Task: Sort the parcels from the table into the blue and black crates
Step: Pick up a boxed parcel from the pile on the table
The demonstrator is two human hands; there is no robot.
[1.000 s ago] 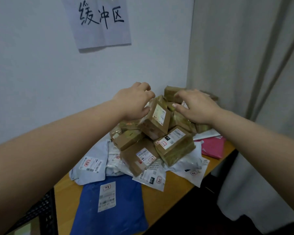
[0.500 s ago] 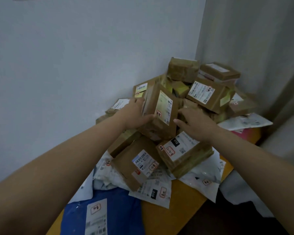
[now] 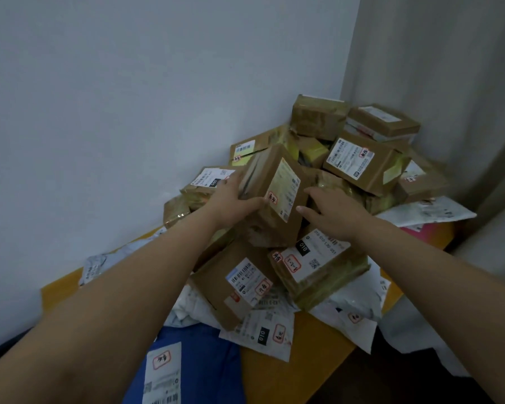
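- The tilted brown box (image 3: 270,196) sits at the top front of the heap, standing on edge with its white label and a red-ringed sticker turned toward the person. It is taped cardboard, a bit scuffed and creased along the lower side.
- The left hand (image 3: 231,201) holds it from the left: the thumb is curled along the near edge by the sticker and the fingers (image 3: 236,177) wrap round the far side, where they go out of sight.
- The right hand (image 3: 331,212) is just right of the box, its fingers loosely spread and holding nothing. I can't tell whether the fingertips touch the box's right face.
- Below the right palm lies a flat labelled box (image 3: 318,266), and below the left wrist another brown box (image 3: 236,282). Both lean on white mailer bags (image 3: 263,330).
- Risk, as I see it: the held box looks wedged among its neighbours, so a one-sided pull could tip the boxes stacked beyond the fingertips (image 3: 365,163) and send them down the slope.
- The lower parcels rest on slick bags close to the worktop (image 3: 312,371) edge, so a knock could slide them off.
- No crates are in sight here.
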